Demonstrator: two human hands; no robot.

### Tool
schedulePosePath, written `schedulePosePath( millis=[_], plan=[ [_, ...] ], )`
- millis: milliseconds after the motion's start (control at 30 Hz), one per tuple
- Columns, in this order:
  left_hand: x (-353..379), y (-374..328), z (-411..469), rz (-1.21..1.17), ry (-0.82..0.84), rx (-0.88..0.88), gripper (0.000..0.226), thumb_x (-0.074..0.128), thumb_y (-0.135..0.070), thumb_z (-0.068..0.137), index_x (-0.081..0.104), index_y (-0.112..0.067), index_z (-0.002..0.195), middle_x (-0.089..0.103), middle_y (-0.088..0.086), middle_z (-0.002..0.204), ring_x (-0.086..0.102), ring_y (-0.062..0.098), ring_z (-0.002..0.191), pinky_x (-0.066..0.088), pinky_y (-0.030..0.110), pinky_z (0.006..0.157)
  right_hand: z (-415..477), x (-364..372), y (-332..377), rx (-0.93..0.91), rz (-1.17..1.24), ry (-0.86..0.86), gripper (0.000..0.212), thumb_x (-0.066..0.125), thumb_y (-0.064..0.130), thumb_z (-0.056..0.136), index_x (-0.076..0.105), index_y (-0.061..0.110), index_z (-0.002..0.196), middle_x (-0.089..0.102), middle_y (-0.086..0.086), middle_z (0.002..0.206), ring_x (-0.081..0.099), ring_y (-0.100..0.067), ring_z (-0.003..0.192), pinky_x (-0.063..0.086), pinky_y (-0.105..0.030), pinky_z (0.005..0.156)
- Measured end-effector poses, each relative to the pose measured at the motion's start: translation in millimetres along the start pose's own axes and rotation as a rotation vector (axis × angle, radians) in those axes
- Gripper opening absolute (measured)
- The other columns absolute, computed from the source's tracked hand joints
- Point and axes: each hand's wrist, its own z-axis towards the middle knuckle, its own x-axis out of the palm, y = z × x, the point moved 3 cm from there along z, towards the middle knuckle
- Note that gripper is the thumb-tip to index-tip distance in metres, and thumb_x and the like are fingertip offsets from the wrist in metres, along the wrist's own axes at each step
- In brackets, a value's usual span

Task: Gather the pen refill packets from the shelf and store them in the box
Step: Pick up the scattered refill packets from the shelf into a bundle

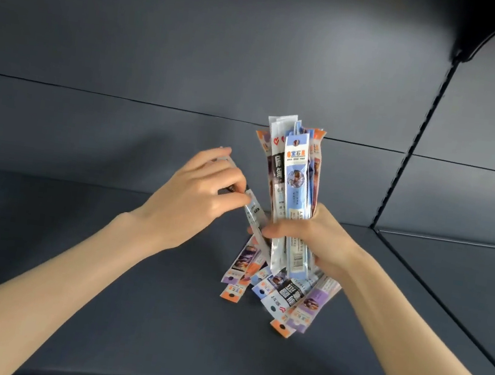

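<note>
We keep the bundle of pen refill packets [296,175] upright in our right hand [314,240], fingers wrapped tight round its middle so the lower ends splay just above the dark shelf [131,298], probably to square them up. Our left hand [198,193] pinches a single refill packet [255,216] between thumb and fingers, angled towards the bundle, likely to join it. No box is in view

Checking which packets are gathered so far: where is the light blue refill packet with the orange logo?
In the head view, right of centre: the light blue refill packet stands upright at the front of the bundle gripped by the right hand, above the dark grey shelf.
</note>
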Motion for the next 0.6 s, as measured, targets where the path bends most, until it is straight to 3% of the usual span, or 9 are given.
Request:
schedulePosePath(
  millis=[67,133,200,267,333,433,533,600],
  plan=[
    [7.1,-14.4,11.0,-0.085,-0.085,-0.089,0.025,0.068,-0.005,0.081,0.07,-0.014,0.103,0.067,0.007,0.104,0.059,0.023,0.103,0.03,0.039,0.109,-5.9,-13.7,-8.5,-0.003,0.048,-0.016,0.023,0.073,0.001,0.07,0.07,0.016,0.087,0.074,-0.003,0.088,0.069,-0.018,0.088,0.053,-0.034,0.081],
    [13.5,-36.4,20.5,-0.294,-0.181,-0.341,0.038,0.063,-0.016,0.084,0.058,-0.019,0.122,0.053,0.001,0.126,0.047,0.017,0.119,0.03,0.03,0.109,-12.5,-31.7,-18.3,0.0,0.106,-0.064,0.025,0.075,-0.001,0.068,0.07,0.014,0.088,0.074,-0.008,0.093,0.069,-0.025,0.092,0.054,-0.037,0.083],
    [20.2,-64.3,34.2,-0.655,-0.19,-0.665,0.049,0.063,-0.02,0.086,0.046,-0.021,0.132,0.045,-0.005,0.132,0.045,0.008,0.123,0.036,0.02,0.104,-22.1,-49.0,-26.6,0.009,0.151,-0.075,0.021,0.073,-0.004,0.068,0.072,0.012,0.082,0.075,-0.01,0.087,0.071,-0.025,0.087,0.056,-0.039,0.082],
    [31.3,-90.4,54.0,-1.013,-0.104,-0.888,0.044,0.065,-0.02,0.086,0.049,-0.019,0.127,0.058,-0.007,0.123,0.058,0.003,0.111,0.048,0.019,0.09,-30.9,-65.0,-34.0,-0.012,0.139,-0.075,0.017,0.072,-0.004,0.069,0.072,0.006,0.082,0.074,-0.014,0.086,0.071,-0.026,0.082,0.057,-0.042,0.082],
    [40.0,-108.1,73.9,-1.132,-0.058,-0.925,0.024,0.064,-0.015,0.087,0.061,-0.012,0.111,0.071,-0.004,0.104,0.068,0.006,0.093,0.055,0.022,0.079,-37.9,-79.0,-41.2,-0.045,0.127,-0.073,0.017,0.072,-0.004,0.068,0.071,0.003,0.084,0.073,-0.014,0.083,0.07,-0.026,0.08,0.056,-0.043,0.083],
    [44.1,-122.7,93.6,-1.084,-0.081,-0.901,0.012,0.061,-0.012,0.089,0.068,-0.006,0.097,0.073,0.005,0.096,0.068,0.015,0.089,0.054,0.028,0.081,-43.2,-97.0,-50.0,-0.058,0.148,-0.059,0.019,0.072,-0.004,0.069,0.07,0.0,0.088,0.073,-0.015,0.082,0.07,-0.027,0.078,0.057,-0.043,0.082],
    [49.7,-142.7,109.6,-1.119,-0.004,-0.934,0.019,0.061,-0.022,0.089,0.066,-0.018,0.107,0.067,0.003,0.107,0.064,0.008,0.094,0.052,0.018,0.079,-49.6,-114.9,-61.7,-0.059,0.164,-0.013,0.021,0.073,-0.004,0.07,0.071,0.007,0.087,0.073,-0.008,0.079,0.071,-0.023,0.076,0.057,-0.039,0.078],
    [54.5,-153.0,120.8,-1.265,0.039,-0.963,0.032,0.067,-0.023,0.085,0.059,-0.025,0.115,0.068,-0.005,0.11,0.065,0.003,0.098,0.052,0.017,0.082,-54.4,-121.1,-71.6,-0.05,0.165,0.021,0.025,0.074,-0.004,0.069,0.071,0.011,0.088,0.075,-0.007,0.083,0.072,-0.022,0.08,0.057,-0.035,0.077]
  ],
)
